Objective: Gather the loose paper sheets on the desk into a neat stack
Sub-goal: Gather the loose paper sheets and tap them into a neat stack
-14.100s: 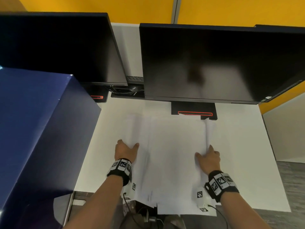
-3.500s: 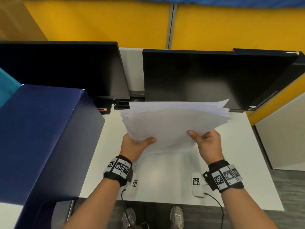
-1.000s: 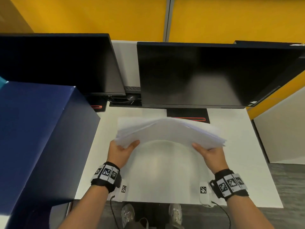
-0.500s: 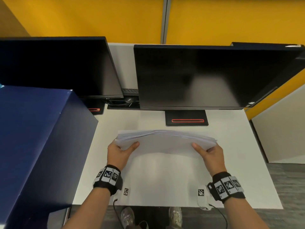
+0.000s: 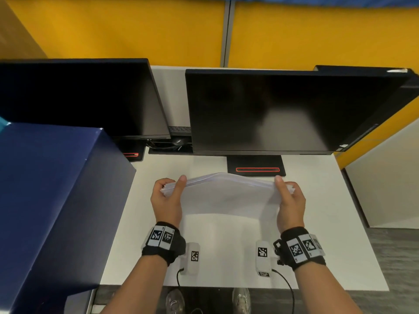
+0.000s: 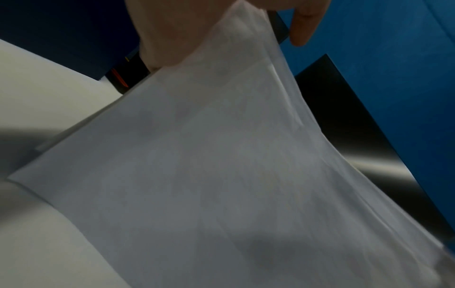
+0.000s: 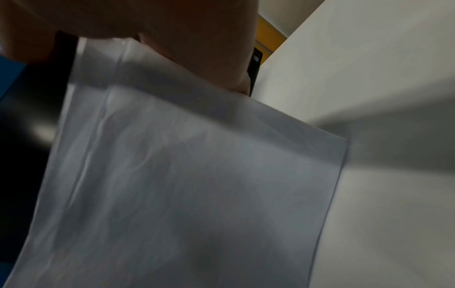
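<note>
A stack of white paper sheets (image 5: 229,196) stands on its lower edge on the white desk (image 5: 226,245), bowed slightly upward along its top. My left hand (image 5: 167,196) grips the stack's left end, thumb on the near face. My right hand (image 5: 289,198) grips the right end the same way. The left wrist view shows the sheets (image 6: 221,175) hanging below my fingers (image 6: 302,23), layered edges fanned a little. In the right wrist view the sheets (image 7: 197,185) drop toward the desk (image 7: 381,97) beneath my palm.
Two dark monitors (image 5: 272,109) (image 5: 74,96) stand behind the paper; a black monitor base (image 5: 256,168) sits just beyond it. A tall dark blue box (image 5: 52,211) borders the desk's left. Yellow partitions (image 5: 136,30) rise at the back. The desk's front edge lies near my wrists.
The stack went from lying spread and held flat to being turned upright on its edge and lowered to the desk. Both hands shifted to the stack's ends.
</note>
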Available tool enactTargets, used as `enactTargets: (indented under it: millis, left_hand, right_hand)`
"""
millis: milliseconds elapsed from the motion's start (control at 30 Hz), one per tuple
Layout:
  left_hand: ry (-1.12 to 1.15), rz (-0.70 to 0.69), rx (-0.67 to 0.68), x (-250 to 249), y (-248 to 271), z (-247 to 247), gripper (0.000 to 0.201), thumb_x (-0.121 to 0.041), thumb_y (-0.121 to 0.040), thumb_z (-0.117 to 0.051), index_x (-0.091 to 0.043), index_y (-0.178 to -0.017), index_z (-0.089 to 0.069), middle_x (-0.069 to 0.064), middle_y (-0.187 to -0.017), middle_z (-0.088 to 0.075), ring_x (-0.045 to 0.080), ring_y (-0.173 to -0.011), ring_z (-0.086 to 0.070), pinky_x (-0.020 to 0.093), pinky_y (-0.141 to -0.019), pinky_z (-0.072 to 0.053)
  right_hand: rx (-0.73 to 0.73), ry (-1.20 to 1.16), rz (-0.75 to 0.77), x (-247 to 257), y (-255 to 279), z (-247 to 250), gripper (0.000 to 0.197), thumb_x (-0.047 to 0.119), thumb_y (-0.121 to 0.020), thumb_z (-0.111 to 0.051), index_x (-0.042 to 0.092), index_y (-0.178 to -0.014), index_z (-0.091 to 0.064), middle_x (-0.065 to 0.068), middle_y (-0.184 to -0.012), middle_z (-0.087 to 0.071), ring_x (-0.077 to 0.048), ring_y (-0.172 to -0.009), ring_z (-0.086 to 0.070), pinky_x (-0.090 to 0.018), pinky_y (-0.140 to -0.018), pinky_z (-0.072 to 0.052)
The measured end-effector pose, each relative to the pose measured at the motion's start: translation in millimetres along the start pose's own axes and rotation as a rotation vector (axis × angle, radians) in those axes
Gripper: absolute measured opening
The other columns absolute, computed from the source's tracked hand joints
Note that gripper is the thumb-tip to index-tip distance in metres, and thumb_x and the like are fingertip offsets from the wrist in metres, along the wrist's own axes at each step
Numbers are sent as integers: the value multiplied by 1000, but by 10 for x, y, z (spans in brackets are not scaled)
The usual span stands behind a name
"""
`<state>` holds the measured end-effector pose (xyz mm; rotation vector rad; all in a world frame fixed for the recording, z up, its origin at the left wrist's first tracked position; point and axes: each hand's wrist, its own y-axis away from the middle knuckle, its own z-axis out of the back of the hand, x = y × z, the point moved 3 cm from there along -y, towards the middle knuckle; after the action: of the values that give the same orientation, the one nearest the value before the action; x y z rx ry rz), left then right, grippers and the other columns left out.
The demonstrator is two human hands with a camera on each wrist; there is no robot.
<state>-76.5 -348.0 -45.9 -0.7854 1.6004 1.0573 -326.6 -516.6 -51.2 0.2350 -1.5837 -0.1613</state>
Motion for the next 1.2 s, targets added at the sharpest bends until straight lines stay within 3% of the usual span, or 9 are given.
enactTargets:
  millis: [200, 267, 367, 500, 633, 800, 1000, 1100, 1200]
  left_hand:
    - [-112, -48, -48, 59, -71, 84, 24, -39, -81, -75, -36, -102, -65, -4, -105, -66, 27, -106, -61, 54, -94, -52]
    - [-110, -87, 129, 51, -115, 135, 50, -19, -82, -77, -34, -124, -55, -4, -111, -69, 19, -107, -64, 43, -95, -54]
    - [-284, -56, 368, 183, -225, 245, 87, 8, -65, -84, -29, -136, -49, -14, -116, -67, 6, -106, -65, 19, -86, -55]
    - [-480, -70, 295, 240, -256, 240, 23, -13, -70, -87, -25, -83, -72, -23, -68, -72, 12, -73, -71, 15, -65, -54]
    - [-434, -185, 269, 112, -269, 224, 18, -17, -73, -86, -21, -80, -70, -15, -58, -69, -1, -54, -61, 11, -60, -47]
    - [-516, -132, 365, 234, -288, 295, 50, -17, -68, -90, -18, -113, -69, -11, -109, -72, 3, -102, -66, 19, -89, -49]
    - [-508, -163, 294, 137, -380, 265, 30, -23, -74, -85, -15, -101, -75, -2, -91, -77, 30, -86, -69, 37, -79, -56]
    - [-480, -203, 410, 131, -335, 258, 58, -11, -71, -87, -19, -124, -64, -15, -113, -71, 2, -106, -65, 16, -93, -50]
    - [-563, -128, 413, 238, -346, 175, 43, -11, -80, -80, -18, -119, -66, -8, -118, -68, 10, -111, -64, 14, -93, -48]
  right_hand:
    - [-44, -16, 78, 30, -70, 39, 20, 37, -87, -56, 20, -76, -60, -1, -79, -56, -22, -82, -51, -39, -84, -38]
    - [164, 45, 158, 28, -84, 122, 20, 31, -88, -56, 23, -105, -64, -4, -99, -66, -21, -96, -61, -33, -92, -45]
    - [411, 233, 101, -72, -130, 246, 66, -1, -77, -78, 22, -133, -50, 4, -115, -65, -7, -104, -66, -23, -86, -55]
    - [270, 475, 100, -103, -152, 217, 38, 11, -70, -87, 13, -105, -70, 2, -97, -74, -9, -88, -72, -38, -88, -57]
    - [197, 363, 188, 65, -105, 224, 22, 9, -72, -85, 15, -89, -72, 2, -80, -71, 2, -63, -64, -30, -76, -51]
    - [359, 406, 172, -47, -130, 272, 42, 4, -67, -88, 16, -104, -71, 8, -98, -75, -3, -88, -69, -20, -79, -54]
    - [271, 366, 180, -27, -151, 239, 17, 10, -73, -84, 19, -79, -72, 10, -69, -72, -4, -61, -63, -16, -63, -50]
    - [320, 335, 168, -56, -154, 266, 42, 6, -71, -86, 17, -108, -68, 8, -99, -73, -4, -90, -69, -19, -80, -55]
    - [347, 435, 122, -158, -156, 157, 39, 7, -70, -86, 13, -105, -70, 2, -104, -73, -7, -92, -69, -15, -81, -51]
